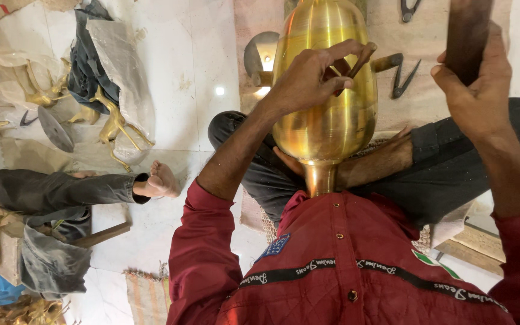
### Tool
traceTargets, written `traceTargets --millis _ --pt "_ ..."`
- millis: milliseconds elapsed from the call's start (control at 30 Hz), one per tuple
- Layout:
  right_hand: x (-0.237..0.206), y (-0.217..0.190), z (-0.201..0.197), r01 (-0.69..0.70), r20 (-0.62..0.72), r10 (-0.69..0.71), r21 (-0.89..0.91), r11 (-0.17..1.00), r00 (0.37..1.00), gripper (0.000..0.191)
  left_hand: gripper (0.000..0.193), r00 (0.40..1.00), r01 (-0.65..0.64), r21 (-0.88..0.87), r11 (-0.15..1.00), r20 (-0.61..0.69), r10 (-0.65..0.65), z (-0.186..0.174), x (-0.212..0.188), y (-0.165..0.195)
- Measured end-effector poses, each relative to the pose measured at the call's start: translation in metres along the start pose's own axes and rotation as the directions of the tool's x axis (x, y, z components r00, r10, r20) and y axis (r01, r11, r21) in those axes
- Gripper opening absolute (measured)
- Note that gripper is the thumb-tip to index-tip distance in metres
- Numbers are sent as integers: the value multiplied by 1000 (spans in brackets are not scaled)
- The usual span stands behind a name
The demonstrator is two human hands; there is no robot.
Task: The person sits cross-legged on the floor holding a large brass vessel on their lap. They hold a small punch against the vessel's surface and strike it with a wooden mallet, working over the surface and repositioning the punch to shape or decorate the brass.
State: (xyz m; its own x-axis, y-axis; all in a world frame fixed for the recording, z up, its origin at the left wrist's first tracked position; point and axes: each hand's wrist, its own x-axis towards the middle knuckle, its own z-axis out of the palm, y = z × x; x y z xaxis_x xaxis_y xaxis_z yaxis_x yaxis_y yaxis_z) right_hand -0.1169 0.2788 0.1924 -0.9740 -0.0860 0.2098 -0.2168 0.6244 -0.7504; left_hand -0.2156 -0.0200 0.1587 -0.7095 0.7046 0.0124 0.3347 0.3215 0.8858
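Head camera, looking straight down: a big brass vase [326,102] lies across the seated person's lap, its narrow neck pointing at the red shirt [356,271]. The left hand [308,78] rests on the vase's belly, fingers pinched around a small dark rod-like tool [362,60] held against the metal. Up high on the right, the right hand [476,90] is clenched around a dark wooden block [467,33]. Off left, brass deer figures [115,123] lie on the white floor [176,66].
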Motion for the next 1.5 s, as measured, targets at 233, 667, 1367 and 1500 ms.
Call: traceTargets --millis 233,667,1367,1500 --pt "-5 20 -1 11 -7 -11 9 1000 1000 51 56 999 21 42 999 -31 -20 1 -1 1" --pt "14 -11 -7 8 128 17 -189 982 992 54 52 997 31 53 998 -66 -27 3 2 5" --pt "1 6 7 -50 64 53 -58 997 997 54 52 999 36 2 999 11 -36 -5 6 10" --pt "-2 2 6 -31 104 73 -359 933 992 64 55 996 70 0 998 46 -70 -6 9 8"
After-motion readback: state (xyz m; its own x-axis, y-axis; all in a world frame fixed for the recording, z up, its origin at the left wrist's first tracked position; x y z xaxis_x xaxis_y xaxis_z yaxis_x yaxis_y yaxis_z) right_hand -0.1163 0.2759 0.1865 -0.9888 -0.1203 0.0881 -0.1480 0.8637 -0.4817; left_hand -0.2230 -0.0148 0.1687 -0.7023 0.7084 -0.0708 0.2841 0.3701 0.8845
